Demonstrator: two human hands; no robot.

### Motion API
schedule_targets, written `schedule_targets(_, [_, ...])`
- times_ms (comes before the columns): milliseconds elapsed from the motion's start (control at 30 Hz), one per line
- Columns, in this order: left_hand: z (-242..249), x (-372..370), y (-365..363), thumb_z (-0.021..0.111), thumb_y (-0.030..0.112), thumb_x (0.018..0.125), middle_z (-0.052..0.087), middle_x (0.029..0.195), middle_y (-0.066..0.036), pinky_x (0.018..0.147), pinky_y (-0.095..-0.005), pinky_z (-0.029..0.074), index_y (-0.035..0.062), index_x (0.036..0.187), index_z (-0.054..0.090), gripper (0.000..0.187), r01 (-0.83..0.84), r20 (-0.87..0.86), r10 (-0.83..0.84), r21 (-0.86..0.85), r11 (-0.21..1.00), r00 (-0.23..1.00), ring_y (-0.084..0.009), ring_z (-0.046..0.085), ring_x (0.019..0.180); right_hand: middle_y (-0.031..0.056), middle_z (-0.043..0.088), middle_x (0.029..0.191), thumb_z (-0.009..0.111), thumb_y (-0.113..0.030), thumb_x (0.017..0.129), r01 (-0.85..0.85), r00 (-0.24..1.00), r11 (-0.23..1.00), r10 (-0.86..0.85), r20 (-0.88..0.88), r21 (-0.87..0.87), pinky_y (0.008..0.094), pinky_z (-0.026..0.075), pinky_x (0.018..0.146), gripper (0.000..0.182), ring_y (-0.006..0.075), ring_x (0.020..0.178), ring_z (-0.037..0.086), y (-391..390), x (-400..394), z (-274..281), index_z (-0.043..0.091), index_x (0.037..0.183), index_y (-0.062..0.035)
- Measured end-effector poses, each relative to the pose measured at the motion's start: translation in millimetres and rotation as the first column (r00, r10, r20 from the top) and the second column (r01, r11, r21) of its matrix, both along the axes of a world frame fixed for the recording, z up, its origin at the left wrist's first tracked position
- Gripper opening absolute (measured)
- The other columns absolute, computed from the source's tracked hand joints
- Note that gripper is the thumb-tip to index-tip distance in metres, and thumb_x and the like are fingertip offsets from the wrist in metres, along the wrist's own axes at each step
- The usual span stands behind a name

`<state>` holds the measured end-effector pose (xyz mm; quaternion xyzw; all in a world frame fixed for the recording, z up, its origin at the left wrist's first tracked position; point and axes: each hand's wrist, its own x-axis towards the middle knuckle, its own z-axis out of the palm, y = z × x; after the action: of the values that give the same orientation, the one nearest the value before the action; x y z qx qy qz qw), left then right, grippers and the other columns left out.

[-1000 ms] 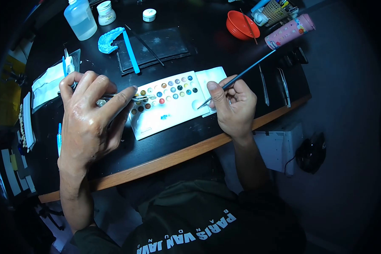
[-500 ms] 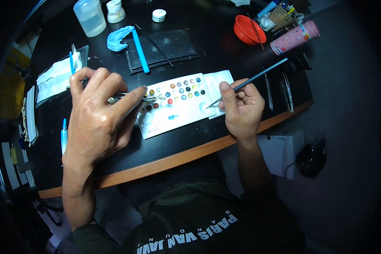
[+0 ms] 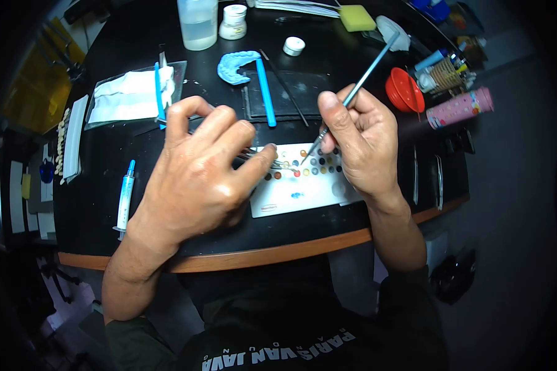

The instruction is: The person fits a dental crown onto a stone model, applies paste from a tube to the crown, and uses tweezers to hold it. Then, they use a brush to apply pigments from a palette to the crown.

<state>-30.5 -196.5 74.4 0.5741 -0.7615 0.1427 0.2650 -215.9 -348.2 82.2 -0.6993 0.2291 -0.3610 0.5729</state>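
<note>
My left hand (image 3: 198, 173) is closed around slim metal forceps (image 3: 277, 164), mostly hidden behind its fingers. Their tips reach out over a white palette (image 3: 275, 203) dotted with rows of small coloured paint spots. A small pale piece shows at the forceps' end, too small to name. Pinched between thumb and fingers, a fine brush (image 3: 370, 69) slants down from my right hand (image 3: 370, 142). Its pointed tip is right by the forceps' end, above the coloured spots. My right hand covers the palette's right part.
Behind the palette lie a dark slab (image 3: 297, 93), a blue dental impression (image 3: 235, 68) and a blue stick (image 3: 266, 93). A syringe (image 3: 125, 198) lies left of my left hand. A red bowl (image 3: 402, 89) and pink bottle (image 3: 461, 108) are at right; tweezers (image 3: 440, 182) lie near the edge.
My right hand has brought the brush tip leftward from the palette's right end to the forceps' end. The view has shifted, so the table's things appear further right.
</note>
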Motion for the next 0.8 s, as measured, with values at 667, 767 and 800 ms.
schedule_targets(667, [-5,-10,2,0.078,0.016,0.084,0.057,0.082,0.003,0.097,-0.0456,0.038,0.0149,0.096,0.080,0.013,-0.049,0.029,0.050,-0.002,0.999,0.998,-0.0153,0.059,0.084,-0.0026,0.061,0.063,0.071,-0.022,0.106,-0.010,0.994,0.996,0.020,-0.110,0.090,0.0162,0.043,0.047,0.025,0.0002,0.052,0.056,2,2,-8,0.064,0.089,-0.0049])
schedule_targets(767, [-5,-11,2,0.078,0.015,0.084,0.058,0.082,0.003,0.098,-0.0454,0.038,0.0144,0.097,0.081,0.013,-0.050,0.028,0.051,-0.011,0.999,0.998,-0.0150,0.060,0.084,-0.0027,0.061,0.063,0.071,-0.021,0.106,-0.022,0.994,0.997,0.030,-0.108,0.075,0.0155,0.042,0.047,0.025,-0.0001,0.052,0.057,2,1,-8,0.063,0.089,-0.0054])
schedule_targets(800, [-5,-11,2,0.079,0.014,0.083,0.058,0.082,0.003,0.098,-0.0454,0.038,0.0143,0.097,0.081,0.014,-0.049,0.025,0.049,-0.013,0.999,0.998,-0.0150,0.060,0.084,-0.0028,0.061,0.063,0.071,-0.021,0.106,-0.027,0.993,0.997,0.035,-0.111,0.068,0.0153,0.042,0.047,0.025,-0.0002,0.052,0.057,2,1,-9,0.063,0.088,-0.0055])
